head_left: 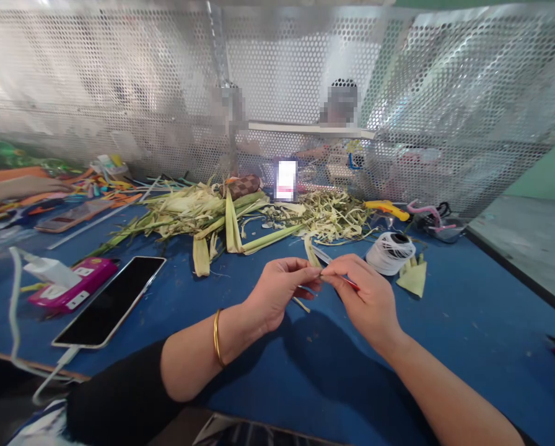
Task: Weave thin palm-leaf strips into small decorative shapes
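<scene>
My left hand (284, 288), with a gold bangle at its wrist, pinches a narrow strip of pale green husk-like leaf (311, 251). One end of the strip rises above the fingers, and a thin end hangs below them. My right hand (363, 294) meets it fingertip to fingertip, pinching at the same spot. A slim tool with a red part (353, 285) is tucked in the right hand; its kind is mostly hidden. Just right of the hands stands a spool of white thread (391, 254), beside a cut piece of leaf (413, 276).
Behind the hands lie a heap of leaves (184, 210) and shredded trimmings (333, 214). A yellow-handled tool (389, 209) sits back right. At left are a charging phone (113, 301) and a magenta power strip (75, 286). A perforated metal screen (282, 68) stands behind; another person's arm (20, 189) reaches in.
</scene>
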Demonstrator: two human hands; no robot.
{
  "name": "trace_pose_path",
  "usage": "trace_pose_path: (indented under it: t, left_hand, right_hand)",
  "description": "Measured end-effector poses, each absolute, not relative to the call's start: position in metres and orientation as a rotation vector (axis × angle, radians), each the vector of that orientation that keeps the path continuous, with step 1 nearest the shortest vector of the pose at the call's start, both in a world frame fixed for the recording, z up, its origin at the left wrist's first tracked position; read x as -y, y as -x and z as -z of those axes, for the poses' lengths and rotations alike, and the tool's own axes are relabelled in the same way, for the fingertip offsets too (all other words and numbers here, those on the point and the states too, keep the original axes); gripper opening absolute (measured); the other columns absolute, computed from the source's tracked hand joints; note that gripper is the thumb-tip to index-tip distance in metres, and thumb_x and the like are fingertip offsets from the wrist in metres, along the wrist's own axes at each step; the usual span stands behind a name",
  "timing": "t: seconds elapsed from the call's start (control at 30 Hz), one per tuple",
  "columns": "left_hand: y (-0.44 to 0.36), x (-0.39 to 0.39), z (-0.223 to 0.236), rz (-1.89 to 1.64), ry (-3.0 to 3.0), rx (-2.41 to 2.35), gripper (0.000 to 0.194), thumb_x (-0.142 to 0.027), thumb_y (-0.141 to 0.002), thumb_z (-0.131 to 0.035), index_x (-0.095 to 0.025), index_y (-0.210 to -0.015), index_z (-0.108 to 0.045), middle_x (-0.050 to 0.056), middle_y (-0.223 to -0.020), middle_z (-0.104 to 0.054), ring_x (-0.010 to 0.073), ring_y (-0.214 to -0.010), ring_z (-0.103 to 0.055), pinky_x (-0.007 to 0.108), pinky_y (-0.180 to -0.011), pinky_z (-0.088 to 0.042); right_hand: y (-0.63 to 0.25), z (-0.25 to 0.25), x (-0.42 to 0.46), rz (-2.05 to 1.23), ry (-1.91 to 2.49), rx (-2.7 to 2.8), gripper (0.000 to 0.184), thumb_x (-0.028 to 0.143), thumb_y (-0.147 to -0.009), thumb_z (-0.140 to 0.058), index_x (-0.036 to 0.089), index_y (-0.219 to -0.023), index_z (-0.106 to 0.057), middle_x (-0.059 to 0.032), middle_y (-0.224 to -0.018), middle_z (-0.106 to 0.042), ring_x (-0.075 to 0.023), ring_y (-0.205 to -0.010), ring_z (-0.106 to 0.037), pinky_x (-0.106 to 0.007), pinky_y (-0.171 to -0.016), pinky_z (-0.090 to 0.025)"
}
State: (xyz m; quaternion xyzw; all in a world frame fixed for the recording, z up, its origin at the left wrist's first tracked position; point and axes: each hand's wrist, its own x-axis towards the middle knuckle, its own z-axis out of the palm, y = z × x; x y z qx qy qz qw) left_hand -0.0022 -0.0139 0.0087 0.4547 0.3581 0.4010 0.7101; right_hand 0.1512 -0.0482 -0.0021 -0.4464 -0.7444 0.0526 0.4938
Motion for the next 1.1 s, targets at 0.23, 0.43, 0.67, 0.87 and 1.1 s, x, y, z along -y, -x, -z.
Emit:
trace_pose_path:
  t: [0.23, 0.43, 0.67, 0.87, 1.1]
  left_hand:
    - [-0.0008, 0.0165, -0.0094, -1.008, -1.154, -0.812, 0.015, -0.025, -0.066, -0.071, -0.014, -0.063, -0.062, -0.001, -0.059, -0.061, 0.0102, -0.06, -0.058, 0.021, -0.057, -0.045]
    - [-0.0021, 0.0178, -0.0096, -1.065, -1.228, -0.813, 0.009, -0.022, -0.068, -0.07, -0.014, -0.069, -0.067, -0.001, -0.061, -0.063, 0.0097, -0.06, -0.058, 0.021, -0.06, -0.046]
    - [-0.0012, 0.0168, -0.0082, -1.04, -1.264, -0.832, 0.014, -0.025, -0.061, -0.076, -0.015, -0.067, -0.07, -0.001, -0.06, -0.065, 0.01, -0.058, -0.057, 0.022, -0.06, -0.046]
    - [-0.0033, 0.0157, -0.0066, -0.991, -1.17, -0.835, 0.019, -0.029, -0.059, -0.078, -0.014, -0.065, -0.067, -0.001, -0.057, -0.063, 0.0115, -0.055, -0.059, 0.024, -0.057, -0.047]
    - [0.0007, 0.0116, -0.0062, -0.969, -1.086, -0.826, 0.021, -0.031, -0.064, -0.074, -0.014, -0.062, -0.063, 0.0, -0.06, -0.062, 0.0079, -0.053, -0.054, 0.02, -0.051, -0.038]
  right_hand:
    - [-0.1508, 0.0019, 0.0472, -0.246, 1.147, 1.776, 0.011, 0.019, -0.087, -0.054, 0.022, -0.076, -0.057, -0.002, -0.079, -0.058, -0.0166, -0.076, -0.056, -0.029, -0.071, -0.045]
    - [-0.1489, 0.003, 0.0486, -0.386, 1.244, 1.663, 0.009, 0.024, -0.085, -0.053, 0.021, -0.077, -0.056, -0.0036, -0.084, -0.063, -0.0183, -0.081, -0.058, -0.029, -0.074, -0.044]
    - [-0.1501, 0.0005, 0.0467, -0.606, 1.314, 1.507, 0.012, 0.029, -0.077, -0.06, 0.02, -0.069, -0.058, -0.0021, -0.072, -0.062, -0.0175, -0.072, -0.055, -0.028, -0.065, -0.041]
    - [-0.1484, -0.0014, 0.0445, -0.94, 1.262, 1.248, 0.019, 0.034, -0.067, -0.069, 0.019, -0.065, -0.058, 0.0028, -0.059, -0.055, -0.0122, -0.056, -0.048, -0.025, -0.055, -0.039]
    - [-0.1517, -0.0034, 0.0437, -0.595, 1.133, 1.442, 0.007, 0.024, -0.074, -0.067, 0.021, -0.079, -0.063, -0.0016, -0.078, -0.063, -0.0172, -0.075, -0.059, -0.031, -0.07, -0.047]
